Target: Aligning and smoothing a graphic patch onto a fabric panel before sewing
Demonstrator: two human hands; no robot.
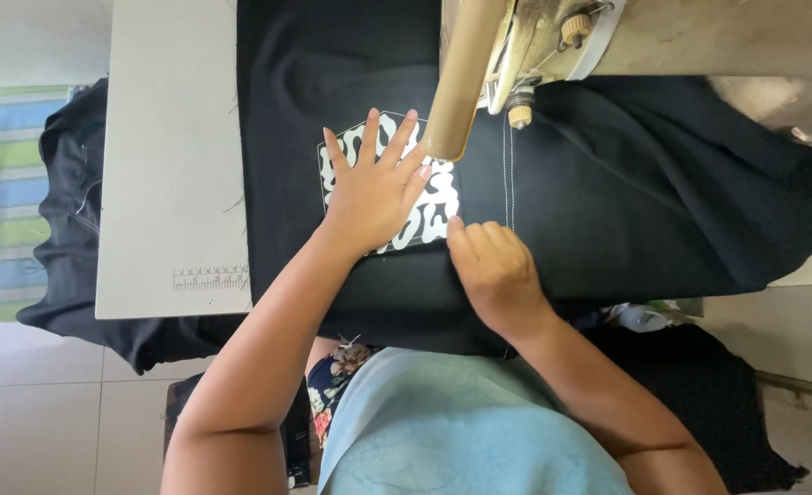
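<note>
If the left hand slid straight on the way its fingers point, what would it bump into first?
Probably the sewing machine's beige arm. The left hand lies flat on the black-and-white patch, fingers pointing up and slightly right toward it; depth is unclear, so it might pass beneath.

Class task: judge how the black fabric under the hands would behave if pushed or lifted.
The black fabric is probably floppy: it lies in folds and hangs over the table edge. It would likely bunch when pushed; the left hand lies flat on the patch, the right hand beside it.
</note>
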